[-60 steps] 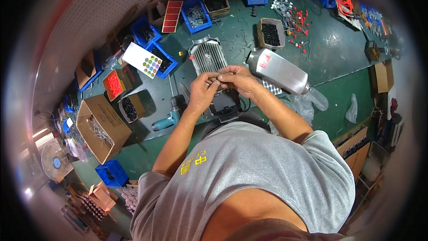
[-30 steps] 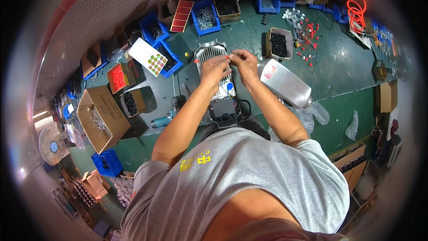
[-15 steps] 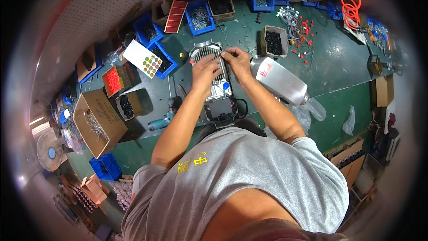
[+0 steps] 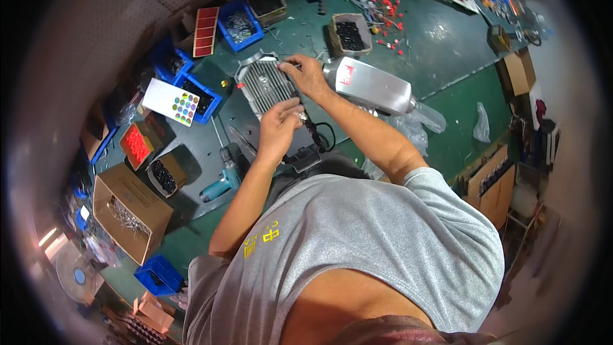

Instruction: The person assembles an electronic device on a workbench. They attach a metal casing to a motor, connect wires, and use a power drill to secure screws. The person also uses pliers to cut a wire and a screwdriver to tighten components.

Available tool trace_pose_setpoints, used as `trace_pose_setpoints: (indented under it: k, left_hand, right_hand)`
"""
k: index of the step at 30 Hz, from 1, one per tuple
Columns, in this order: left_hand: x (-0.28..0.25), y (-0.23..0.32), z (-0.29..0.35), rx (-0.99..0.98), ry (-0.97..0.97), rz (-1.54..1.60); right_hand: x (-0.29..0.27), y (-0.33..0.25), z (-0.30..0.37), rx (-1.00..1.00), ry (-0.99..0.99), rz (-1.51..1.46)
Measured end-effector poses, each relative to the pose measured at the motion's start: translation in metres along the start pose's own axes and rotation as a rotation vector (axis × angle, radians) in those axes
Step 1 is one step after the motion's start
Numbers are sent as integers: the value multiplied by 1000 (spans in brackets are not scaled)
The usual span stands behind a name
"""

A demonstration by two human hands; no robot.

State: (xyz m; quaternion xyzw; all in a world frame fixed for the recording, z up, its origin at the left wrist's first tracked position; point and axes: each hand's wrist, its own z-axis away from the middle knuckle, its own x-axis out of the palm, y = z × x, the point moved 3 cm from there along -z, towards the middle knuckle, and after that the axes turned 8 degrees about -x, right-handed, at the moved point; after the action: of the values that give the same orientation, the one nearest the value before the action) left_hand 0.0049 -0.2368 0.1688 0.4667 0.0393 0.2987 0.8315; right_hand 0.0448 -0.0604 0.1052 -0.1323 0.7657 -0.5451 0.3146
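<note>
In front of me lies a grey metal housing with long cooling fins (image 4: 263, 83), with dark parts and a black cable at its near end. My left hand (image 4: 280, 129) is over the near end of the fins, its fingers curled together; whatever they hold, if anything, is hidden. At the far right corner of the housing is my right hand (image 4: 306, 78), thumb and forefinger pinched at the edge on something too small to make out. Just right of that hand lies a silver metal canister (image 4: 377, 86) with a red and white label.
A teal power drill (image 4: 221, 179) lies left of my left forearm. Around the bench stand blue bins (image 4: 239, 25), a box of black parts (image 4: 350, 33), an open carton (image 4: 137, 207) and a box of red parts (image 4: 136, 145). Loose wires with red ends (image 4: 391, 19) lie far right.
My left hand has moved nearer to me along the housing, its fingers now curled instead of spread. My right hand stays at the far right corner. The whole view has shifted and turned.
</note>
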Motion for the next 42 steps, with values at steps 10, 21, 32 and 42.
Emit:
trace_pose_setpoints:
  k: [10,21,32,42]
  left_hand:
    - [85,-16,-133,34,41,-443]
    - [108,-66,-229,-265,244,-735]
    - [101,25,-173,165,137,-777]
    - [-38,164,-95,331,96,-723]
  right_hand:
    - [-214,122,113,200,757,328]
    - [-326,273,174,786,577,302]
    - [-329,122,247,730,892,-476]
    - [-107,-89,269,697,815,-852]
